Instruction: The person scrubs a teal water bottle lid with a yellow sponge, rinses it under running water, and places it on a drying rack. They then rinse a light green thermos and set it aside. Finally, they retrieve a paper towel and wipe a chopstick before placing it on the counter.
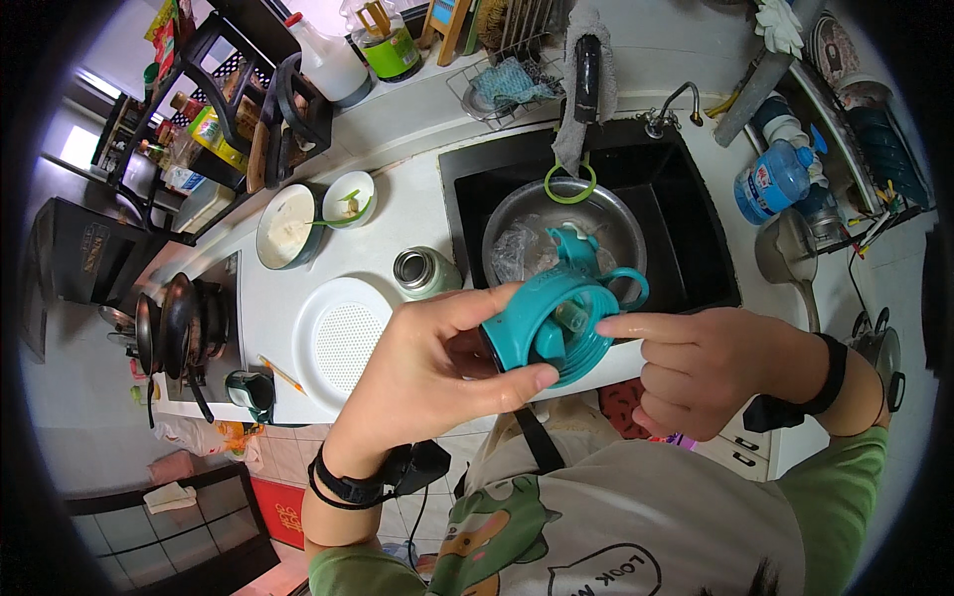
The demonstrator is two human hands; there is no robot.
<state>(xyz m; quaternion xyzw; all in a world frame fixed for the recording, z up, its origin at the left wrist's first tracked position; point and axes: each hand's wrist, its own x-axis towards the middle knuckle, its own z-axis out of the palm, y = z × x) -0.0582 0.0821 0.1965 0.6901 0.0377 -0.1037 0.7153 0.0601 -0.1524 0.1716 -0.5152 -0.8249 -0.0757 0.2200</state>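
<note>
My left hand point(440, 357) grips a teal plastic bottle lid point(514, 320) with a screw thread inside and a loop at its side. The lid is tilted so that its hollow underside shows. My right hand point(693, 357) points with its index finger at the threaded rim and touches it or nearly so; its other fingers are curled, and it grips nothing. Behind the lid, a metal basin point(626, 216) with a clear plastic bag point(513, 249) sits in the black sink point(686, 201). An uncapped pale green bottle point(440, 276) stands left of the sink.
On the counter lie a white perforated plate point(343, 335), two bowls point(287, 227) point(361, 186) and an orange pen-like item point(282, 374) near a dark green mug point(250, 393). A towel-wrapped faucet point(587, 82) overhangs the basin. A blue water bottle point(771, 182) and a ladle point(786, 249) are at right.
</note>
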